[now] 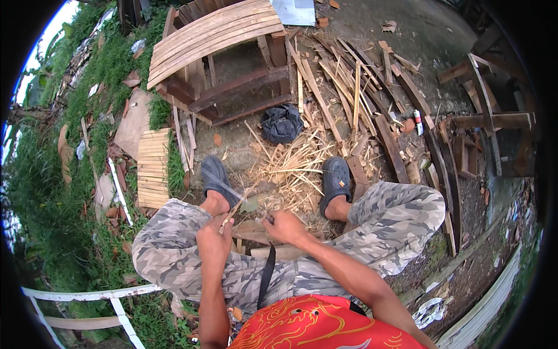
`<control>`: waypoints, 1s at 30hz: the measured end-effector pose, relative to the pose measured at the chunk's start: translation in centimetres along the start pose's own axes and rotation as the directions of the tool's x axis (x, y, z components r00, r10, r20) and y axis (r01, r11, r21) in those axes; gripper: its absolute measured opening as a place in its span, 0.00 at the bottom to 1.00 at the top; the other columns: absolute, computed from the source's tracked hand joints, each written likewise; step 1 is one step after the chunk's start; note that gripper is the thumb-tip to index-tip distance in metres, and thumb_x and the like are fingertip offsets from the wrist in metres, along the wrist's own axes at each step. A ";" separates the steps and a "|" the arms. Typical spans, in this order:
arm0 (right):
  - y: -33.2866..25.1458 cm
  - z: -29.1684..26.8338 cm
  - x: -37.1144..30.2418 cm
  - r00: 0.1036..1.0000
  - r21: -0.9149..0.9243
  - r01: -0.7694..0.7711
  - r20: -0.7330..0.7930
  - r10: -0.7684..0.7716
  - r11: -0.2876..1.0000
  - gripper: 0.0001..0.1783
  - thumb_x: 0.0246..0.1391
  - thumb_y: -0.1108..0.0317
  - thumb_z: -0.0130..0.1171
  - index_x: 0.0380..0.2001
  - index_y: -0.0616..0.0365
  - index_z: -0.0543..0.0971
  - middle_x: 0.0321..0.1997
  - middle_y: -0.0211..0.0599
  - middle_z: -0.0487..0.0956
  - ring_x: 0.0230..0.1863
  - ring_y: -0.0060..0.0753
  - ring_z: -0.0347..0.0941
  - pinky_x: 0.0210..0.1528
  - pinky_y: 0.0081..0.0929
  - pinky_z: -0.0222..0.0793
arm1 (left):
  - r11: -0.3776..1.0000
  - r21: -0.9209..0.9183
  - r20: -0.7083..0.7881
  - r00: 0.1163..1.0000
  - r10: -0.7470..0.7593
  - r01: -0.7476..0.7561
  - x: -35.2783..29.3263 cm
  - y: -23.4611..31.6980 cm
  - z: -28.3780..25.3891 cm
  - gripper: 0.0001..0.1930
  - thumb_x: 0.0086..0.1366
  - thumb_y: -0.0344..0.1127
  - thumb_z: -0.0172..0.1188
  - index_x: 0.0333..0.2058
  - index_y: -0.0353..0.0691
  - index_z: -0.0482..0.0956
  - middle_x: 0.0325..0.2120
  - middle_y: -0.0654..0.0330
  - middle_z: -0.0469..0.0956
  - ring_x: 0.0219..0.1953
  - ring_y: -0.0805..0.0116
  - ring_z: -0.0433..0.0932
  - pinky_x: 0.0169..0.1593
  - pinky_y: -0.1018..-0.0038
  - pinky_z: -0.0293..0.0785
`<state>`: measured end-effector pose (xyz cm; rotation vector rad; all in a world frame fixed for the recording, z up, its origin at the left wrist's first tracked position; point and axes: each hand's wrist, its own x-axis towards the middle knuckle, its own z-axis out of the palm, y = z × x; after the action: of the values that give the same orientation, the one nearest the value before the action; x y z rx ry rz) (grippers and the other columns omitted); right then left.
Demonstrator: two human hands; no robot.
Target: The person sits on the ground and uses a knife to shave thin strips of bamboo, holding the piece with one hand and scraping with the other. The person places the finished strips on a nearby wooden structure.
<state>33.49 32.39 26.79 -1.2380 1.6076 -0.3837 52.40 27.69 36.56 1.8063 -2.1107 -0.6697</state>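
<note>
My left hand (215, 237) is closed around a thin wooden strip (235, 209), which points up and away between my knees. A little to the right, my right hand (285, 227) is curled shut. Something small and dark shows at its fingers, too little to name. Beyond both hands, a heap of pale wood shavings (293, 160) lies on the ground between my dark clogs (335, 177). A faint blurred streak crosses near the left clog. Below my hands, a flat piece of wood (251, 231) lies between my legs.
Ahead stands a slatted wooden bench (218, 38), with a black bag (282, 123) by its foot. Long wooden strips and boards (392, 148) lie scattered to the right. A bundle of flat slats (153, 168) rests on the left by grass. A wooden frame (494, 119) stands far right.
</note>
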 end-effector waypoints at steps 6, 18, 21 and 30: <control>-3.8 0.0 -1.9 0.992 0.076 0.123 0.026 -0.125 0.990 0.15 0.55 0.59 0.57 0.38 0.58 0.83 0.23 0.54 0.80 0.28 0.60 0.79 0.38 0.49 0.76 | 0.997 0.078 0.006 1.000 0.023 -0.024 -0.4 0.3 0.0 0.09 0.62 0.33 0.65 0.37 0.33 0.85 0.23 0.41 0.78 0.26 0.42 0.79 0.30 0.59 0.73; -3.9 -0.2 -1.6 0.987 0.187 0.150 0.028 -0.157 0.971 0.16 0.54 0.59 0.59 0.40 0.58 0.84 0.29 0.58 0.82 0.35 0.61 0.80 0.43 0.50 0.76 | 0.990 0.107 0.066 0.994 0.088 -0.095 -0.5 1.0 0.7 0.06 0.59 0.29 0.65 0.31 0.30 0.82 0.23 0.41 0.78 0.28 0.40 0.79 0.31 0.57 0.73; -3.7 -0.2 -1.4 0.987 0.210 0.157 0.011 -0.163 0.965 0.16 0.54 0.58 0.59 0.40 0.57 0.85 0.29 0.58 0.81 0.35 0.62 0.80 0.43 0.50 0.76 | 0.987 0.105 0.043 0.992 0.118 -0.122 -0.5 0.9 0.9 0.06 0.60 0.29 0.65 0.31 0.30 0.82 0.24 0.42 0.78 0.28 0.40 0.79 0.31 0.57 0.73; -2.8 0.6 0.3 0.991 0.132 0.029 0.124 -0.046 0.991 0.15 0.54 0.57 0.60 0.35 0.58 0.85 0.27 0.59 0.81 0.33 0.61 0.80 0.41 0.50 0.76 | 0.990 0.088 0.047 0.993 0.111 -0.115 -1.0 -0.1 0.9 0.10 0.62 0.31 0.64 0.41 0.33 0.85 0.28 0.43 0.82 0.30 0.43 0.82 0.34 0.61 0.77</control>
<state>35.48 31.13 28.44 -1.1715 1.4306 -0.4185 52.22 28.80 35.82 1.7158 -2.2858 -0.5978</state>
